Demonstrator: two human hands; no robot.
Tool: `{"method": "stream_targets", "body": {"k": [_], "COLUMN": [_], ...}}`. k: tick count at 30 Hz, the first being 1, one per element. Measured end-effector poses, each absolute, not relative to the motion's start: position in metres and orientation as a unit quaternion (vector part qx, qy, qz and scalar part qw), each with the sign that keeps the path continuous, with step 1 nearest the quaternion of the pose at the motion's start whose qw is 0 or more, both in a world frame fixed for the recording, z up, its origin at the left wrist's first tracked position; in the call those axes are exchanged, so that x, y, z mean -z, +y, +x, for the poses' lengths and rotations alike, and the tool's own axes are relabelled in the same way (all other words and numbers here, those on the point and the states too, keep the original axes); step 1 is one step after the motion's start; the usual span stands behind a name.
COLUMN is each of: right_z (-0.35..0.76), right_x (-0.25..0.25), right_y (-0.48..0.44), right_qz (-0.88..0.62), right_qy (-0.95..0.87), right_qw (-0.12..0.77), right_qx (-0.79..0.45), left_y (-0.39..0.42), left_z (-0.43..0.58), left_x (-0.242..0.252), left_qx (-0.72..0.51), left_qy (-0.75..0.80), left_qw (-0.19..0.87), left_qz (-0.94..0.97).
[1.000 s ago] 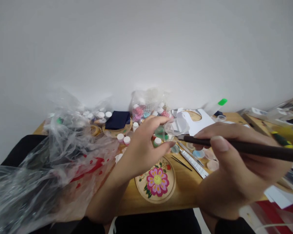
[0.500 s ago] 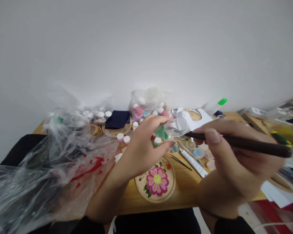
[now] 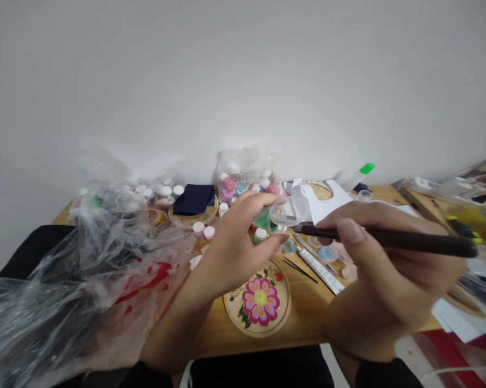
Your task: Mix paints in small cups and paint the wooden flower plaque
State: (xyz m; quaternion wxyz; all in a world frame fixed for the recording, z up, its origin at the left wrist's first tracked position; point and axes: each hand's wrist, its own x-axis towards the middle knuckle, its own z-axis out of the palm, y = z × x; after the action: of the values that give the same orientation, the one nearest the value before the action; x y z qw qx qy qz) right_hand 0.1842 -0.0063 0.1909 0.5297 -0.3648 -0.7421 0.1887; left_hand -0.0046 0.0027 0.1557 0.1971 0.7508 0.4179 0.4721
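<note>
My left hand point(image 3: 237, 242) is raised above the table, its fingers and thumb closed round a small clear plastic cup point(image 3: 285, 213). My right hand point(image 3: 384, 264) grips a dark brown paintbrush point(image 3: 392, 240) that lies nearly level, its tip pointing left at the cup's mouth. Below both hands, a round wooden disc point(image 3: 261, 299) painted with a pink flower rests on the wooden table point(image 3: 307, 318).
Crumpled clear plastic bags point(image 3: 77, 269) with red print cover the left side. Several small white-capped paint pots point(image 3: 205, 230), a dark blue cloth point(image 3: 194, 198), thin brushes point(image 3: 301, 269), a white ruler point(image 3: 321, 272), small lidded cups and white paper lie behind. Books and clutter sit at right.
The brush dipped into the cup half a second ago; its tip now sits slightly lower at the cup's rim. Both hands stay almost in place.
</note>
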Motion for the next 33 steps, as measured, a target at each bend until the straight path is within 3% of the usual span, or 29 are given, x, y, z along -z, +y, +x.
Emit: {"method": "stream_targets", "body": {"k": [33], "right_z": [0.1819], "right_x": [-0.19], "right_y": [-0.0028], "right_qz": [-0.337], "right_qy": [-0.744], "right_qw": [0.546], "right_qx": [-0.187], "left_y": [0.002], "left_z": [-0.0056], "left_x": [-0.1569], "left_qx": [-0.474], "left_qy": [0.427], "left_qw": [0.203], "left_qz": [0.743]}}
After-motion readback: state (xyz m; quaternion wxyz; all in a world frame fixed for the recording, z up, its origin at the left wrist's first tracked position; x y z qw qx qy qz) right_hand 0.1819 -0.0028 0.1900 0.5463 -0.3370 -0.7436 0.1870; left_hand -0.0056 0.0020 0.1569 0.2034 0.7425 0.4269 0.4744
